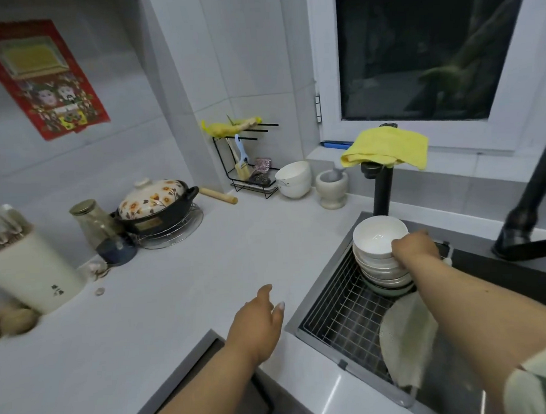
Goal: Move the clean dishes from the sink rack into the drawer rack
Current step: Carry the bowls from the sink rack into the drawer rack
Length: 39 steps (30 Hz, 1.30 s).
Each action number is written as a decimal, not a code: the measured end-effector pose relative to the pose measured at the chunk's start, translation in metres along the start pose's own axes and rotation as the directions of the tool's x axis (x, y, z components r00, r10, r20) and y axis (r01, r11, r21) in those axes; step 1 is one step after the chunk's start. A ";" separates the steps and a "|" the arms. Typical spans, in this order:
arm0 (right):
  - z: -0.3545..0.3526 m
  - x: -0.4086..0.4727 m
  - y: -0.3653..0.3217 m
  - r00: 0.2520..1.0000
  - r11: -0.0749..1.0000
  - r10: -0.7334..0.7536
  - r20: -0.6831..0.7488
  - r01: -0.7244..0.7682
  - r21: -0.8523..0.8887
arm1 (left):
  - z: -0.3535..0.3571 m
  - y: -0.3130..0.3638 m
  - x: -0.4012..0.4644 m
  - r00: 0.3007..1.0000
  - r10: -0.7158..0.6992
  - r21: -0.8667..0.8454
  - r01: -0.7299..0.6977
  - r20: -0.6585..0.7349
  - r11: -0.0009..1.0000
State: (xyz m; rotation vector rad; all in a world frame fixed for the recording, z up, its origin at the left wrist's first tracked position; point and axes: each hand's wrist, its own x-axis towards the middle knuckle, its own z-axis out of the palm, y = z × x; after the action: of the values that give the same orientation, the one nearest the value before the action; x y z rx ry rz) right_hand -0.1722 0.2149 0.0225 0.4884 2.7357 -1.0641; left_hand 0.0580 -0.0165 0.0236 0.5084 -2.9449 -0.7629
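Item, grip: my right hand (416, 247) sits clamped on the near rim of the bowl stack (381, 255), fingers curled over the edge of the top white bowl; how deep they reach inside I cannot tell. Item, free hand: my left hand (257, 321) hovers loosely spread and holding nothing over the countertop (176, 305), left of the stack and well apart from it. Item, load: several bowls nested, the stack standing at the far end of the sink rack (339, 313), slightly tilted, with a greenish dish under it. Item, neighbour: a pale plate (406, 342) stands on edge in the rack, nearer me than the stack, directly under my right forearm. Item, beyond the stack: the black faucet post (383, 189) with a yellow cloth (388, 148) draped on top, close behind. Item, destination: the drawer rack is not clearly shown; only a dark opening (242, 389) appears below the counter edge, left of the stack and nearer me. Risks, as I judge them: a one-sided rim grip may lift only the top bowl or tip the whole stack; the lower bowls may slide apart; my forearm may knock the standing plate; a backward swing may strike the post. I'd bring the left hand under the stack first.
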 end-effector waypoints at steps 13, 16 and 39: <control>0.009 -0.016 -0.017 0.972 0.975 -0.149 -0.183 0.175 0.138 | -0.002 -0.027 0.005 0.997 -0.070 0.006 0.070 -0.017 0.998; 0.018 -0.052 -0.032 0.954 0.925 -0.222 -0.203 0.272 0.266 | -0.006 -0.036 0.002 0.995 -0.090 0.005 0.090 -0.046 0.996; 0.197 -0.473 -0.070 0.216 0.620 -0.710 0.670 0.642 0.451 | -0.122 -0.177 -0.308 0.508 -0.838 -0.903 0.237 -0.199 0.358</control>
State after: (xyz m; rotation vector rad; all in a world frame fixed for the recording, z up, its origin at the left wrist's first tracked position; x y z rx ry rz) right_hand 0.2506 -0.0815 0.0495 -1.1262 1.9313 -1.1114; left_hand 0.4183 -0.1171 0.0536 1.4053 -1.4051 -1.4571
